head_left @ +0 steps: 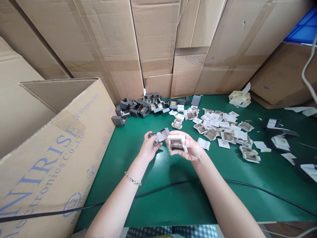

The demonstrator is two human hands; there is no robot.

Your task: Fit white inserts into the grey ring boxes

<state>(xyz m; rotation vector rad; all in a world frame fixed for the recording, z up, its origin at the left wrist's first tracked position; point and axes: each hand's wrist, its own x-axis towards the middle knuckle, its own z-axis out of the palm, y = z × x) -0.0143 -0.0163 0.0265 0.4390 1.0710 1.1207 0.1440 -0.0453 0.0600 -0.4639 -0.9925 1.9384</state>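
Missing part of the gray box (162,135) behind the left hand (148,148), can't make out any print on the white papers (224,125), only catching some of the carton (66,150) at left, blue crate (303,26) cut off top right

Left hand (148,147) has one dark grey box (162,135), right hand (191,147) one pale insert (177,144): two hands, mid-frame. I'm seeing one bracelet (133,179), one printed carton (81,142) on the left, one tissue pack (239,99) upper right, one black cable (163,189) down low. Heaped boxes (143,111) upper centre? Ten-plus easily, too jumbled to count exactly.
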